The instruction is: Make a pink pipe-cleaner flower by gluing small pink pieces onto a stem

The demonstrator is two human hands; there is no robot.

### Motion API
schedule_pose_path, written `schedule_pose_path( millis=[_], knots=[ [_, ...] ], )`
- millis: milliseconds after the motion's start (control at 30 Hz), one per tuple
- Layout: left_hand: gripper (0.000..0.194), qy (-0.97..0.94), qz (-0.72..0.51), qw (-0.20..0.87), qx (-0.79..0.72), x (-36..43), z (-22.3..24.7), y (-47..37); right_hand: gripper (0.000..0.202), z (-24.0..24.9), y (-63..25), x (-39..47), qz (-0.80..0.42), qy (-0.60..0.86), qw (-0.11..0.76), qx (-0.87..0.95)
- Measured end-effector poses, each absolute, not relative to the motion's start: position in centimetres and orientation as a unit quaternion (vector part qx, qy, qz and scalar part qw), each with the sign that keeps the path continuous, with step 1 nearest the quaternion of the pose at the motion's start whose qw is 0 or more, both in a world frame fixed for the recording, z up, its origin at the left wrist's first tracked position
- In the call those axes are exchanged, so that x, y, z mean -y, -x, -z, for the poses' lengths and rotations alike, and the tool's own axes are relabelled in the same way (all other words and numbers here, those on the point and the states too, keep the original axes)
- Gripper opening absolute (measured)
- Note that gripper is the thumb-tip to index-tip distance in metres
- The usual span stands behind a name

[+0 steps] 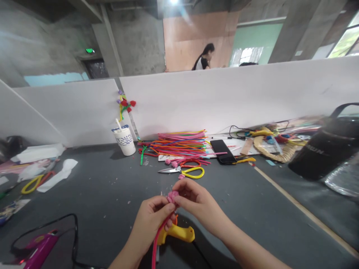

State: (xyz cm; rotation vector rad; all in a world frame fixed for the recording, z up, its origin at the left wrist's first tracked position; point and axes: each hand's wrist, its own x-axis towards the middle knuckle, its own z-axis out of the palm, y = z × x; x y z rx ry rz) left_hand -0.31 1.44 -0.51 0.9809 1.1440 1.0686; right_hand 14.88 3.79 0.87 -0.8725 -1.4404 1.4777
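A small pink fuzzy flower (172, 196) is between my two hands at the lower middle. My left hand (154, 216) is closed on its base and on a red stem (155, 244) that hangs down toward me. With thumb and fingers, my right hand (193, 200) pinches the flower's right side. Under my hands lies a yellow glue gun (181, 232), partly hidden. Just beyond them are scissors (193, 172) with yellow and red handles, and pink flower heads (174, 164). Behind these is a pile of coloured pipe cleaners (182, 145).
A white cup with a straw (125, 142) stands back left, a black phone (223, 151) right of the pile. A large black bottle (325, 149) is at far right. A magenta tool (42, 248) with a black cord lies front left. Beyond the partition is a person (202, 63).
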Motion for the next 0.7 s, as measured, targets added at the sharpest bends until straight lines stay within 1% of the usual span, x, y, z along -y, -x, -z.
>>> schedule_pose_path(
  millis=[200,333,367,433,500,567,633,700],
  knots=[
    [0.027,-0.476,-0.503,0.536,-0.483,-1.1,0.9,0.4,0.018,-0.9,-15.0,-3.6,-0.586,0.348,0.440,0.586],
    [0.026,-0.434,-0.534,0.546,-0.477,-1.4,0.9,0.9,0.028,-1.2,-15.2,-3.6,-0.561,0.388,0.464,0.565],
    [0.025,-0.421,-0.546,0.549,-0.472,-1.5,0.8,1.0,0.026,-1.2,-15.2,-3.6,-0.565,0.398,0.460,0.558],
    [0.024,-0.394,-0.568,0.558,-0.459,-1.7,0.7,1.1,0.016,-1.1,-14.8,-3.4,-0.596,0.398,0.424,0.553],
    [0.026,-0.369,-0.580,0.574,-0.445,-1.7,0.6,1.1,0.019,-0.7,-14.1,-3.0,-0.645,0.370,0.376,0.553],
    [0.027,-0.344,-0.579,0.598,-0.435,-1.6,0.5,0.9,0.025,-0.3,-13.3,-2.4,-0.687,0.344,0.349,0.536],
    [0.026,-0.323,-0.569,0.625,-0.426,-1.4,0.4,0.7,0.028,0.1,-12.6,-1.9,-0.713,0.337,0.344,0.510],
    [0.023,-0.307,-0.556,0.650,-0.418,-1.2,0.2,0.5,0.024,0.3,-12.2,-1.6,-0.724,0.344,0.350,0.485]
  ],
)
